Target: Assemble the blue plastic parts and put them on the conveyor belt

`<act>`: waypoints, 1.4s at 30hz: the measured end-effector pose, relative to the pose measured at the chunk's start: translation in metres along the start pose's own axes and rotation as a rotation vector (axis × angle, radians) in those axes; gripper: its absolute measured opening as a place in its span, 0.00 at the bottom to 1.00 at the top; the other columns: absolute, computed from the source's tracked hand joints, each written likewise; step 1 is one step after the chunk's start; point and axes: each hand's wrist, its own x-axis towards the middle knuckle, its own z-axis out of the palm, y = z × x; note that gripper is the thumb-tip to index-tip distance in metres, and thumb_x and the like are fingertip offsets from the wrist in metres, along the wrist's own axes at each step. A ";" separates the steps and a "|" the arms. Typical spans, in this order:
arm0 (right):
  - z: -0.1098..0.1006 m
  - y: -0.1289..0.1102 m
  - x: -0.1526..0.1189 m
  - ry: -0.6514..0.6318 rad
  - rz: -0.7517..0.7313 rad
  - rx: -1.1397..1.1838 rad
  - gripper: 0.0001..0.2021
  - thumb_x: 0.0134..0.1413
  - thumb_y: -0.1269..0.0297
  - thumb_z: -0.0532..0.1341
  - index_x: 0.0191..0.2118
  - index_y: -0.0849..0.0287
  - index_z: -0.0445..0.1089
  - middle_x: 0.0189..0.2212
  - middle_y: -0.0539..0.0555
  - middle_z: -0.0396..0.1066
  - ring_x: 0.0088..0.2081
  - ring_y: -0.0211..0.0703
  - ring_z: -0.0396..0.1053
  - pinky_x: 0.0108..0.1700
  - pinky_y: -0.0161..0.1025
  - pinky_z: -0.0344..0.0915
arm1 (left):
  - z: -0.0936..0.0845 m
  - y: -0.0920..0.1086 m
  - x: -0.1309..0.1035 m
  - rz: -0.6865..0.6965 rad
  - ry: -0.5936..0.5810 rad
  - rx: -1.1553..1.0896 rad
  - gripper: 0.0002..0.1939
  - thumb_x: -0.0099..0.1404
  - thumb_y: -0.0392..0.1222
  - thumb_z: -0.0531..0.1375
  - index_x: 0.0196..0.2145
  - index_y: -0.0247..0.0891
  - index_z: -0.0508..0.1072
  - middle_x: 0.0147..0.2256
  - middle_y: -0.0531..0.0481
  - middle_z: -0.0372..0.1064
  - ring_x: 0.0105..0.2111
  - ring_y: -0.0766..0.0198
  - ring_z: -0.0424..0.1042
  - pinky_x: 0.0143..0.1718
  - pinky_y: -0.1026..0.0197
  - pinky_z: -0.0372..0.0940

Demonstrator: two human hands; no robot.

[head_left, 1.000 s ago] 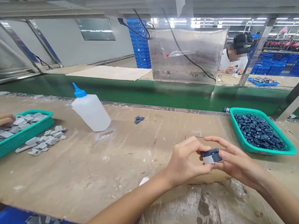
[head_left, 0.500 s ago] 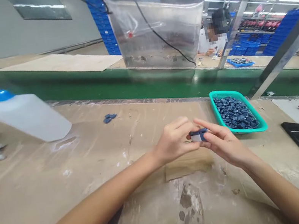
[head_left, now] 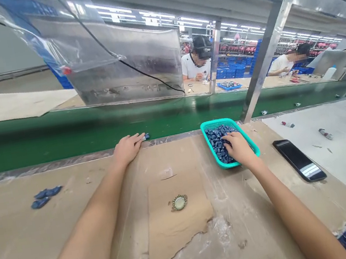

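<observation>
My left hand [head_left: 127, 149] is stretched out to the near edge of the green belt. At its fingertips is a small blue-and-white piece [head_left: 146, 137], pinched at the belt's edge. My right hand [head_left: 239, 148] reaches into a turquoise plastic basket [head_left: 256, 150]. Its fingers and thumb are apart and touch the small dark blue pieces [head_left: 218, 143] heaped there; whether one is held I cannot tell. Between my arms, a round, scalloped disc like a bottle cap [head_left: 179, 202] lies on a torn piece of cardboard [head_left: 167, 233].
Several blue pieces [head_left: 44, 196] lie on the left of the table. A black phone [head_left: 300, 160] is right of the basket. Beyond it are small pieces on a white sheet [head_left: 343, 126]. A metal post [head_left: 259, 60] rises behind the basket. Two people work across the green belt [head_left: 43, 136].
My hands, together around a small blue-and-white piece before, have parted. The left carried it forward to the belt; the right went into the basket. The view has swung right, exposing the cardboard and disc.
</observation>
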 end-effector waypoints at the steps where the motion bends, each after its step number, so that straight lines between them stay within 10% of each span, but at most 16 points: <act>1: -0.002 -0.002 -0.001 0.007 0.001 -0.004 0.10 0.52 0.71 0.53 0.37 0.62 0.70 0.35 0.59 0.67 0.44 0.53 0.63 0.47 0.51 0.61 | 0.000 0.002 -0.002 0.015 0.006 0.035 0.24 0.64 0.44 0.42 0.54 0.41 0.62 0.55 0.47 0.58 0.54 0.51 0.57 0.51 0.52 0.56; 7: -0.012 -0.004 -0.005 0.055 -0.011 0.020 0.09 0.55 0.68 0.53 0.35 0.56 0.70 0.30 0.53 0.69 0.39 0.50 0.65 0.43 0.47 0.62 | -0.009 0.016 -0.022 -0.053 0.091 0.135 0.29 0.64 0.47 0.42 0.61 0.38 0.44 0.60 0.41 0.44 0.59 0.45 0.46 0.54 0.48 0.49; 21: -0.012 0.015 -0.003 0.085 0.158 0.261 0.17 0.38 0.53 0.56 0.29 0.59 0.74 0.22 0.53 0.68 0.22 0.43 0.61 0.26 0.43 0.60 | -0.028 0.006 -0.125 -0.056 -0.167 0.041 0.25 0.66 0.50 0.38 0.59 0.46 0.52 0.61 0.48 0.42 0.60 0.53 0.43 0.58 0.47 0.43; 42: -0.019 0.015 -0.009 0.129 0.351 0.336 0.06 0.38 0.65 0.56 0.23 0.51 0.71 0.37 0.55 0.72 0.46 0.52 0.66 0.50 0.46 0.61 | -0.028 0.007 -0.132 -0.039 -0.087 -0.038 0.23 0.66 0.48 0.42 0.57 0.42 0.57 0.59 0.46 0.49 0.59 0.51 0.48 0.57 0.47 0.45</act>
